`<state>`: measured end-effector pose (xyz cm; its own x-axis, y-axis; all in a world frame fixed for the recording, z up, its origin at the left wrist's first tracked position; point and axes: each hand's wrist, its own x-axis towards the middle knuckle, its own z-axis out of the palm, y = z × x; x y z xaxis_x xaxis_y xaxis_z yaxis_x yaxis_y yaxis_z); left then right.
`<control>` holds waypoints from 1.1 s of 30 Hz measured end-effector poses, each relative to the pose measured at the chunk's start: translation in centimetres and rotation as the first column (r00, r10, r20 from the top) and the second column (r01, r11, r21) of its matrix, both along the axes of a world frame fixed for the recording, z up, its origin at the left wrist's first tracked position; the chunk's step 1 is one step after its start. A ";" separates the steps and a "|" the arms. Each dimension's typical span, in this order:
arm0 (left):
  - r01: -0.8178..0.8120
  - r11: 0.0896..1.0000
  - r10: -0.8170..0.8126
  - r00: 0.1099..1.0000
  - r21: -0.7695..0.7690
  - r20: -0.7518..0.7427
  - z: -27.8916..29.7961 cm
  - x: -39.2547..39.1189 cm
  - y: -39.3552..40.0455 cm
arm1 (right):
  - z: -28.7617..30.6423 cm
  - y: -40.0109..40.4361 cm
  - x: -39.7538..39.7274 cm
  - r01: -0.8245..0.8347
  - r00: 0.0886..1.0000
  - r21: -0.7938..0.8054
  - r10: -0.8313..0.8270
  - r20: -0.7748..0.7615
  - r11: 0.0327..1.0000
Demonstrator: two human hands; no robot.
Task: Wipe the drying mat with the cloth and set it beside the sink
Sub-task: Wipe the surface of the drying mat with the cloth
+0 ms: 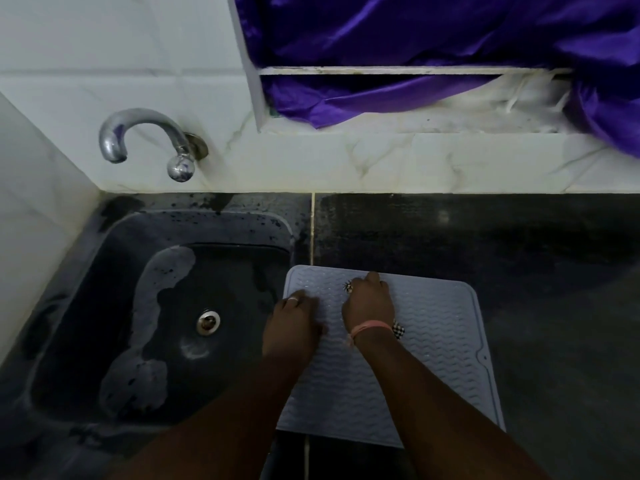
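A pale blue-grey ribbed drying mat (pixel 433 358) lies flat on the dark counter just right of the sink (pixel 114 271). My left hand (pixel 292 327) presses flat on the mat's left edge, fingers together, holding nothing. My right hand (pixel 369 303) rests on the mat's upper middle, closed over a checkered cloth (pixel 399 329); bits of the cloth peek out by the fingers and at the wrist. Most of the cloth is hidden under the hand.
The dark sink holds foamy streaks and a metal drain (pixel 208 322). A chrome tap (pixel 145 140) juts from the white tiled wall. Purple fabric (pixel 415 46) hangs over a window ledge at the back. Dark counter (pixel 536 254) extends right of the mat.
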<state>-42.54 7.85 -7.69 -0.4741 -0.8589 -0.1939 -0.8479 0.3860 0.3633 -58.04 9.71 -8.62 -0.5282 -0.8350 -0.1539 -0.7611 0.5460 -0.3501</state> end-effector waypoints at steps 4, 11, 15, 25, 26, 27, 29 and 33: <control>-0.053 0.999 0.053 0.998 0.008 -0.019 -0.2 -0.1 0.0 | -0.1 -0.9 1.5 -0.034 0.999 -0.016 0.034 0.004 0.999; -0.244 0.970 0.245 0.969 -0.019 0.045 -1.0 0.3 -0.2 | -0.6 -2.7 4.3 -0.098 0.995 -0.086 0.101 0.027 0.991; -0.281 0.960 0.281 0.959 -0.010 0.032 -1.1 0.3 -0.3 | -0.7 -4.0 5.5 -0.152 0.986 -0.097 0.158 0.051 0.984; -0.383 0.917 0.380 0.924 0.111 0.051 -1.0 0.4 -0.4 | -0.6 -7.6 6.3 -0.361 0.925 -0.018 0.361 0.123 0.932; -0.386 0.914 0.383 0.922 0.125 0.050 -0.9 0.4 -0.4 | -0.2 -7.8 6.1 -0.358 0.912 -0.008 0.352 0.210 0.934; -0.384 0.913 0.381 0.923 0.137 0.049 -0.9 0.5 -0.4 | 0.2 -8.0 5.6 -0.314 0.890 -0.031 0.306 0.338 0.949; -0.369 0.920 0.369 0.929 0.131 0.029 -0.5 0.8 -0.3 | 1.8 -7.7 4.5 -0.093 0.757 -0.107 0.140 0.638 0.990; -0.386 0.922 0.387 0.920 0.028 -0.063 0.0 1.0 -0.4 | 3.2 -5.3 2.2 0.277 0.230 -0.018 -0.048 0.972 0.961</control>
<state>-41.59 7.42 -7.69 -0.1184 -0.9750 -0.1880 -0.9040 0.0275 0.4266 -55.85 4.42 -5.44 -0.2093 -0.8191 -0.5341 0.3030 0.4649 -0.8319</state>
